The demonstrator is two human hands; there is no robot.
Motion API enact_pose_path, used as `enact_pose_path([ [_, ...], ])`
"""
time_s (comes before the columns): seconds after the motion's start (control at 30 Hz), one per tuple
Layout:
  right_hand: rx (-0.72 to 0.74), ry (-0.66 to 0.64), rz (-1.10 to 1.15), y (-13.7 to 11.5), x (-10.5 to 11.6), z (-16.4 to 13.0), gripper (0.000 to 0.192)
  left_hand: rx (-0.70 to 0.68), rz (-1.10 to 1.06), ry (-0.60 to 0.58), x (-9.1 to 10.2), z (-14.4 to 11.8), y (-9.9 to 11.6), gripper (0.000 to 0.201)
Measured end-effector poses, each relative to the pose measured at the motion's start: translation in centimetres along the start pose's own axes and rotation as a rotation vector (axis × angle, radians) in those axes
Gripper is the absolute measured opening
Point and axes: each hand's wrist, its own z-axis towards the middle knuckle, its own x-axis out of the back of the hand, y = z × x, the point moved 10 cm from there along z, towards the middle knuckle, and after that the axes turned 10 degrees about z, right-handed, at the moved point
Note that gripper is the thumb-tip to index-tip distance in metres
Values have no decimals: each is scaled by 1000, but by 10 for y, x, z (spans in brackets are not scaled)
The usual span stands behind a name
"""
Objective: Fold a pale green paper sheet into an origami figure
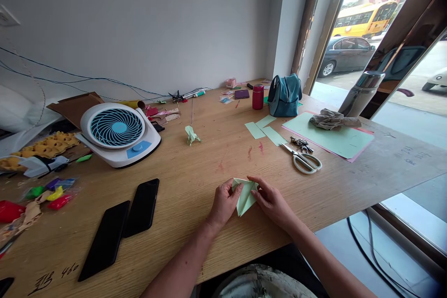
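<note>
A pale green folded paper piece (245, 197) lies on the wooden table (195, 167) close to its front edge. My left hand (224, 202) pinches its left side, and my right hand (270, 200) pinches its right side and top flap. Farther back stands a finished small green paper figure (191, 135). Cut green paper strips (265, 131) lie to the right of the middle.
White-handled scissors (303, 159) and keys (300, 143) lie beside green and pink sheets (335, 139) with a crumpled cloth (331, 119). A white desk fan (117, 132), two black phones (122, 223), a teal bag (284, 95), a red cup (257, 97) and coloured clutter at the left.
</note>
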Motion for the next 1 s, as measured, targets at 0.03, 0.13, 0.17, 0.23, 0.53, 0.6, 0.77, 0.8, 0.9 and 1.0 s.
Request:
enact_pose_path([
  [0.03, 17, 6, -28, -1, 0, 0, 41, 19, -5, 12, 1, 0, -4, 27],
  [0.13, 55, 39, -84, -3, 1, 0, 41, 49, -27, 40, 3, 1, -10, 28],
  [0.17, 54, 46, -84, -2, 1, 0, 40, 48, -25, 49, 4, 0, -9, 27],
  [0.23, 39, 55, -58, 0, 0, 0, 38, 36, -7, 72, 5, -1, -4, 25],
  [0.53, -50, -52, 383, 12, -21, 1, 42, -142, 285, 94, 6, -7, 19, 18],
  [0.6, -19, -48, 349, 12, -19, 2, 44, -149, 325, 92, 6, -7, 17, 18],
  [0.77, 119, 103, 112, -4, 4, 3, 32, -163, 353, 36, 5, -6, 23, 18],
  [0.8, 140, 111, 90, -8, 5, 3, 27, -168, 355, 14, 3, -6, 24, 18],
  [0.9, 164, 70, 63, -15, 1, 2, 12, -195, 374, -39, -2, -6, 27, 18],
  [1.0, 141, 53, 92, -14, -2, 3, 7, -216, 392, -39, -3, -7, 27, 19],
])
